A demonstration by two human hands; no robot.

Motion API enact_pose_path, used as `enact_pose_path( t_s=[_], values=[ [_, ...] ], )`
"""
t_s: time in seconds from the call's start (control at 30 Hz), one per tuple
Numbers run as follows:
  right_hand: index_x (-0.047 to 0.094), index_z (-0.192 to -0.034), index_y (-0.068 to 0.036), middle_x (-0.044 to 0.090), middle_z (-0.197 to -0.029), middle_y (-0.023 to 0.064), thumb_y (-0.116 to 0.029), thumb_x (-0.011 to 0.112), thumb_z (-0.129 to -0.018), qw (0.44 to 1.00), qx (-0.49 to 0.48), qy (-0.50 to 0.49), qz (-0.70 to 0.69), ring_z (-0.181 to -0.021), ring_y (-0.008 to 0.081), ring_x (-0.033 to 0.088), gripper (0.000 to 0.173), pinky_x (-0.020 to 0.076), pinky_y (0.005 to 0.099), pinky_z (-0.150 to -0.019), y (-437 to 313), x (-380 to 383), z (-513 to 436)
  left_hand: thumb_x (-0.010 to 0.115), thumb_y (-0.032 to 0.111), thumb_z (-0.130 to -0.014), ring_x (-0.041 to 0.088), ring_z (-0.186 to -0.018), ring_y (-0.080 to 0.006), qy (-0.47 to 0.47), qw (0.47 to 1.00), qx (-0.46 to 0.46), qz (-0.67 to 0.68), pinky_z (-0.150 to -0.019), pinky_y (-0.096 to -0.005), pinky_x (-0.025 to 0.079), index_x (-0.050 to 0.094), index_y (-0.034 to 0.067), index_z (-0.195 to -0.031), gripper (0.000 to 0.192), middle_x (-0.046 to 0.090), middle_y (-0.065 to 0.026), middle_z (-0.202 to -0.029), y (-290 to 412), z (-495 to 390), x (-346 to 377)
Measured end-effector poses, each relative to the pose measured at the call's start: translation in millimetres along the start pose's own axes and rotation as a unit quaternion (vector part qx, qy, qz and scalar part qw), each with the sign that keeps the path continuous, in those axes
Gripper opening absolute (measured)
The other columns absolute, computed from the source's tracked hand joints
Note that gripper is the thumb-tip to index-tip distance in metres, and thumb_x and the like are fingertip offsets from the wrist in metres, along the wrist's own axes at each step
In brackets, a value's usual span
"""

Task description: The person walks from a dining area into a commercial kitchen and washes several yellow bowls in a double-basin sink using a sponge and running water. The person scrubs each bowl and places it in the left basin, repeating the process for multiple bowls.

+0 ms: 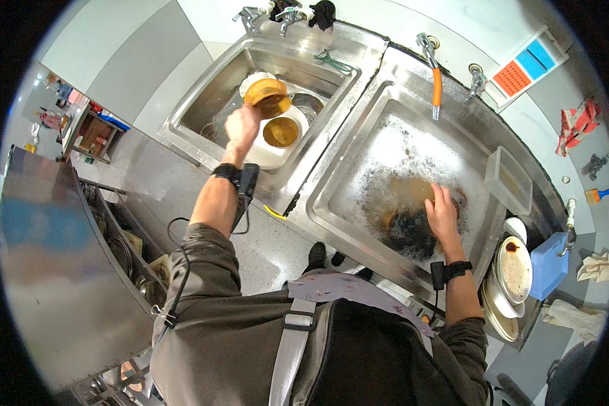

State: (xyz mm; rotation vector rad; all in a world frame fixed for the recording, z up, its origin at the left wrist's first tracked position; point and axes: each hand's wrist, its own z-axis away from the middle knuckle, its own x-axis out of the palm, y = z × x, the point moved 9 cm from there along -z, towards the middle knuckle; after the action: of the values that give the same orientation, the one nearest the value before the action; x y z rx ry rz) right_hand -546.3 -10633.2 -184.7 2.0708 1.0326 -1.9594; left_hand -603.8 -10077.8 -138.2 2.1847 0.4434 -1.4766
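Observation:
Over the left steel sink basin (198,114), my left hand (242,124) grips the rim of an amber bowl (267,96), which is tilted. Below it, a second amber bowl (280,132) sits on a white plate (266,158) inside that basin. My right hand (442,210) is partly in the foamy water of the right steel sink basin (355,210). Its fingertips meet the edge of a yellowish dish-like thing (411,192) under the surface; foam and murky water hide the grip. A dark mass (411,231) shows in the water close by.
A clear plastic container (509,180) leans at the right basin's edge. Stacked white dishes (515,271) and a blue tray (549,266) stand at right. An orange-hosed tap (436,91) overhangs the right basin. A green peeler (333,62) lies on the left basin's back rim.

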Motion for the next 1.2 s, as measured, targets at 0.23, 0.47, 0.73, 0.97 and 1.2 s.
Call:
enact_pose_path(
  t_s=[0.23, 0.47, 0.73, 0.97, 1.2],
  values=[
    [0.047, -0.133, -0.001, 0.048, -0.126, 0.0162, -0.024, 0.056, -0.095, 0.99, 0.083, -0.102, 0.059, -0.104, 0.0355, 0.056, 0.044, 0.0489, 0.045, -0.086, 47.4, 35.2, 29.3, 0.052, 0.021, -0.087, 0.071, -0.084, -0.0356, -0.096, 0.987, -0.009, -0.127, -0.075, -0.0426, 0.057, 0.074, 0.004, -0.085, 0.027, 0.071, -0.0209, -0.088, -80.0, -2.9, 48.5],
    [0.033, -0.147, -0.005, 0.029, -0.15, 0.0248, -0.052, 0.057, -0.091, 0.935, 0.215, -0.283, 0.005, -0.135, 0.0415, 0.035, 0.077, 0.0334, 0.0481, -0.11, 61.1, 79.2, 55.6, 0.052, 0.027, -0.085, 0.068, -0.093, -0.0388, -0.301, 0.947, -0.033, -0.107, -0.084, -0.0452, 0.054, 0.072, 0.001, -0.099, 0.036, 0.07, -0.0213, -0.1, -76.2, -1.9, 91.0],
    [0.036, -0.142, -0.004, 0.037, -0.141, 0.0284, -0.029, 0.064, -0.085, 0.933, 0.064, -0.347, 0.068, -0.125, 0.0453, 0.045, 0.068, 0.0447, 0.0515, -0.098, 11.3, 117.8, 36.1, 0.053, 0.041, -0.091, 0.067, -0.091, -0.0371, -0.177, 0.976, 0.13, 0.014, -0.081, -0.0458, 0.053, 0.071, 0.002, -0.095, 0.044, 0.069, -0.0221, -0.091, 124.9, -24.0, 27.1],
    [0.06, -0.106, 0.0, 0.065, -0.094, 0.0236, -0.009, 0.053, -0.084, 0.938, -0.02, -0.342, 0.058, -0.094, 0.0404, 0.064, 0.024, 0.0541, 0.0485, -0.079, 13.3, 122.5, 33.9, 0.06, 0.042, -0.084, 0.065, -0.077, -0.0351, -0.476, 0.776, 0.401, 0.104, -0.075, -0.0439, 0.051, 0.07, -0.001, -0.09, 0.045, 0.067, -0.021, -0.08, 365.8, 185.9, 112.1],
    [0.064, -0.109, 0.002, 0.066, -0.103, 0.025, -0.021, 0.062, -0.083, 0.94, 0.15, -0.304, -0.033, -0.096, 0.0424, 0.062, 0.036, 0.0509, 0.0498, -0.082, 66.9, 100.1, 50.4, 0.059, 0.022, -0.083, 0.068, -0.081, -0.0404, -0.458, 0.743, 0.486, 0.041, -0.071, -0.0478, 0.055, 0.069, -0.003, -0.082, 0.027, 0.068, -0.025, -0.083, 395.9, 282.8, 175.8]
  ],
)
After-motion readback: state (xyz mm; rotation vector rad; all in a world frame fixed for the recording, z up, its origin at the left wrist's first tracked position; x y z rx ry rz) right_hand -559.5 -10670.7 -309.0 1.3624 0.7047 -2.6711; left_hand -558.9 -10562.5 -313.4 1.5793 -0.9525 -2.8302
